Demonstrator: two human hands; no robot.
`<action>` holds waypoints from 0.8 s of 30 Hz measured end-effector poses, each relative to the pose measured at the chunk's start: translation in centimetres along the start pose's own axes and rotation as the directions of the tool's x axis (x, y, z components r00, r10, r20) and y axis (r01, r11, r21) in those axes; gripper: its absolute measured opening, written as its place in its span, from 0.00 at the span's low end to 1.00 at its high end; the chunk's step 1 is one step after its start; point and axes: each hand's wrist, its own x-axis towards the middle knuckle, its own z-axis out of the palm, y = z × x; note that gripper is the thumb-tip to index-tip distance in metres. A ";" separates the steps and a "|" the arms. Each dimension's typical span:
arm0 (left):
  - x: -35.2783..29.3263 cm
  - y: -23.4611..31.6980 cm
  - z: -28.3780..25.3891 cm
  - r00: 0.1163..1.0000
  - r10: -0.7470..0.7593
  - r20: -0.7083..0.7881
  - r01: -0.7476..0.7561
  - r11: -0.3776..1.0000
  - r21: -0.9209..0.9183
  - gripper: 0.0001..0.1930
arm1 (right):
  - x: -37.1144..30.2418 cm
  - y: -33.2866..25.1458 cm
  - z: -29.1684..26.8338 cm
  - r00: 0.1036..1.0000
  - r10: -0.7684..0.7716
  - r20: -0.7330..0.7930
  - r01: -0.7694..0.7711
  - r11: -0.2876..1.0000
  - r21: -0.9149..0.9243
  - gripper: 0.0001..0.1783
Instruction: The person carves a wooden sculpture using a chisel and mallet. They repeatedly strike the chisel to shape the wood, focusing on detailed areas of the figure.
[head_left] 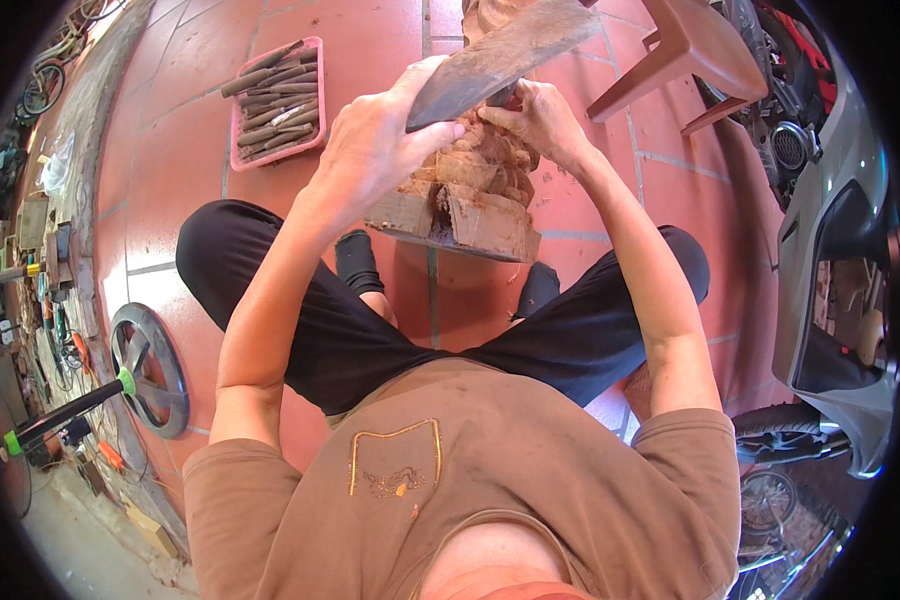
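My left hand (375, 135) is closed around the near end of a long, flat-sided wooden mallet (510, 60), which slants up to the right. Beneath it stands a carved block of reddish-brown wood (485, 215), rough and layered, with a split, squared base toward me. My right hand (540, 120) is closed at the carving's upper right, its fingers around a dark rod-like tool (501, 97). Most of that tool is hidden behind the mallet and the fingers. The mallet also covers part of the carving.
A pink plastic tray (319, 125) of dark, stick-like tools lies left on the red tiles. A brown plastic chair (670, 60) stands at the far right, a grey motorbike (820, 230) nearer. A black wheel (150, 370) and wall-side clutter are at left. My bent legs flank the carving.
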 end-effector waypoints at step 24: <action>0.8 -0.1 -1.9 0.993 -0.048 -0.106 0.016 0.956 -0.292 0.32 | -0.4 0.6 -1.9 0.990 0.143 0.009 -0.140 0.952 0.272 0.14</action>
